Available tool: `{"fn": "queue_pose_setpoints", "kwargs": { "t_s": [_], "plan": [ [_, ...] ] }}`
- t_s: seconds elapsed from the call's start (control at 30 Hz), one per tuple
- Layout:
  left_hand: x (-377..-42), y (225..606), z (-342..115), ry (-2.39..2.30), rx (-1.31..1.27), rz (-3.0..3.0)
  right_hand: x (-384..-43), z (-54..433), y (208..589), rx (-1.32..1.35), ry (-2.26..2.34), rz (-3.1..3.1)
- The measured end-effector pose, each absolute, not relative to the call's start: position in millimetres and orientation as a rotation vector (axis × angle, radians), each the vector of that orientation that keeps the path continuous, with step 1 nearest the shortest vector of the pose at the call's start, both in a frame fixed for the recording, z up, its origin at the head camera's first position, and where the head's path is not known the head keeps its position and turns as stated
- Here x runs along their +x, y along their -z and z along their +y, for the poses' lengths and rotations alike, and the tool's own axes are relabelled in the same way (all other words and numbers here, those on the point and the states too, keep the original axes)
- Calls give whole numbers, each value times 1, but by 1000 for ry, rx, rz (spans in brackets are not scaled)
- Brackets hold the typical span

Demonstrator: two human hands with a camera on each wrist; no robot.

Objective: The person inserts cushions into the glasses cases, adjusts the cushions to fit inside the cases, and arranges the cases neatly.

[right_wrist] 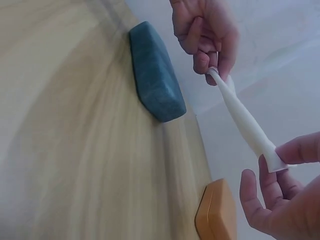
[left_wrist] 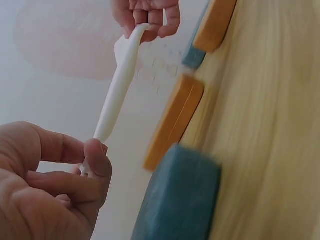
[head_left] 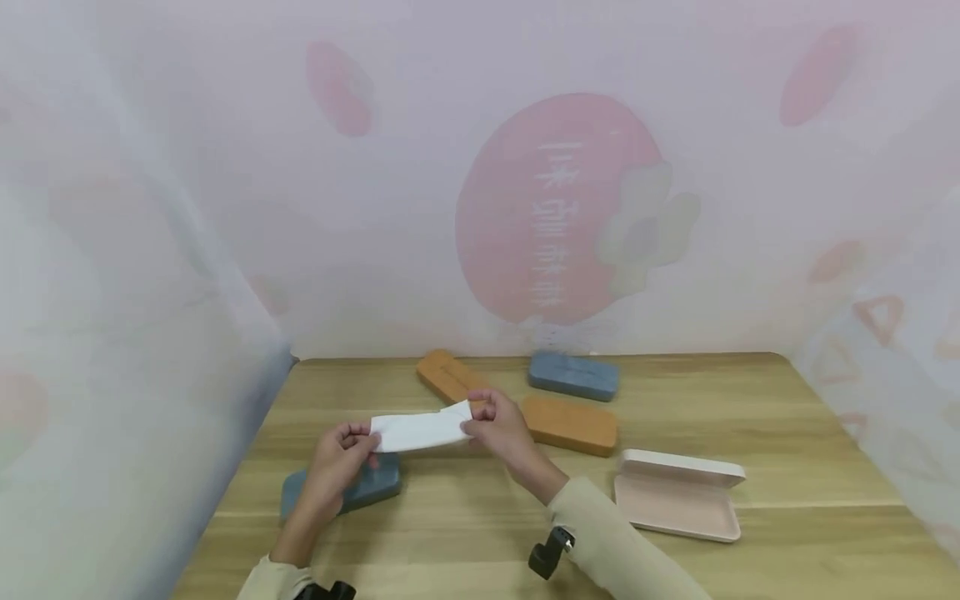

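A folded white cloth (head_left: 420, 432) is stretched between my two hands, held up above the table. My left hand (head_left: 333, 468) pinches its left end between thumb and fingers, over a closed blue glasses case (head_left: 377, 483) that it partly hides. The opposite end is pinched by my right hand (head_left: 506, 432), where a corner of the cloth folds upward. In the right wrist view the cloth (right_wrist: 245, 122) looks narrow, seen nearly edge-on, with the right thumb on top of it.
An open pale pink glasses case (head_left: 678, 508) lies at the right on the wooden table (head_left: 810, 467). Behind my right hand are two closed orange cases, one nearer (head_left: 573, 427) and one farther left (head_left: 442, 371). Another blue case (head_left: 573, 377) lies near the back edge, before a printed curtain (head_left: 390, 250).
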State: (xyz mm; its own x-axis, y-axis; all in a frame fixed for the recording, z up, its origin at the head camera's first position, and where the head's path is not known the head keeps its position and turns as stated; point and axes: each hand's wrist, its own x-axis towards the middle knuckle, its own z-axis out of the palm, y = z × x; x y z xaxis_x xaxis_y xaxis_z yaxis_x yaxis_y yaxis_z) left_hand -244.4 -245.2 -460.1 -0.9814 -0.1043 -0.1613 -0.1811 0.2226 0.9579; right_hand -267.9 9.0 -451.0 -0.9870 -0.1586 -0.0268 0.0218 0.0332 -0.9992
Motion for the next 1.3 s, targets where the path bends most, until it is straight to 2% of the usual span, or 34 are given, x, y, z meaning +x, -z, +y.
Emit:
{"fn": "queue_pose_setpoints", "kwargs": {
  "t_s": [0.37,0.73,1.3],
  "plan": [
    [-226,468,-196,-2023,-190,2319,-236,49,453,-120,2092,2233],
    [-209,470,-151,-2038,-203,2241,-201,97,456,79,2108,2252],
    [-199,483,-94,-1906,135,2257,-163,160,470,339,1979,2348]
  ]
}}
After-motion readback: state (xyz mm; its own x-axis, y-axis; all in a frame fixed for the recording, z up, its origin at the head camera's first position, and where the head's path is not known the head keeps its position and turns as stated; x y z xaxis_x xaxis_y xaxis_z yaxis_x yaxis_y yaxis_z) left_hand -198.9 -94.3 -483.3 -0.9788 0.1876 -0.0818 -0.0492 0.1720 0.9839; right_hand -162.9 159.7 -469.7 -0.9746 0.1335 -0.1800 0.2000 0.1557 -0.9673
